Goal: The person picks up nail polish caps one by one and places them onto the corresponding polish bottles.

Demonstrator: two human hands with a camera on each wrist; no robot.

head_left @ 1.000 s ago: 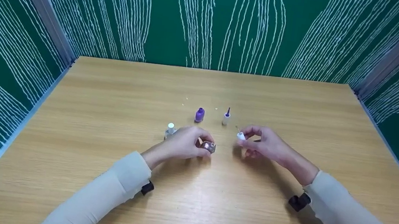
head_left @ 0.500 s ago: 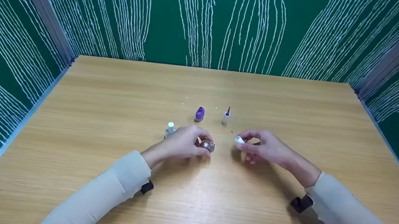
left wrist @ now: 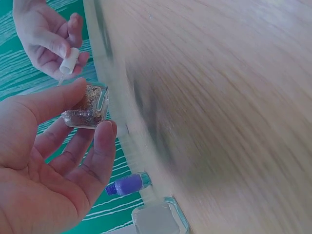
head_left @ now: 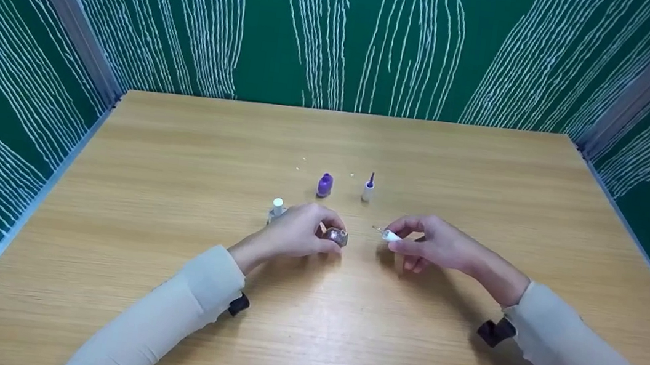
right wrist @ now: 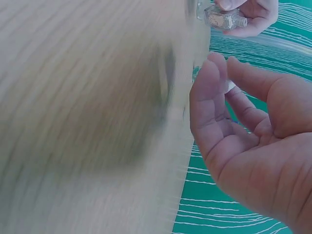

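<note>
My left hand grips a small clear nail polish bottle with brownish glitter inside; its uncapped neck shows in the right wrist view. In my right hand is a white nail polish cap, pinched between thumb and fingers, its thin brush pointing left toward the bottle. A gap separates brush and bottle. Beyond the hands stands an open purple nail polish bottle. To its right another white cap stands upside down, its purple brush upward. A white-capped bottle is partly hidden behind my left hand.
All of it is on a wooden table. A few tiny white specks lie near the purple bottle. Green panels with white wavy lines border the table at the back and both sides.
My right hand has moved slightly nearer to me, and the brush has tilted from pointing up to pointing left toward the bottle. The left hand has stayed nearly still.
</note>
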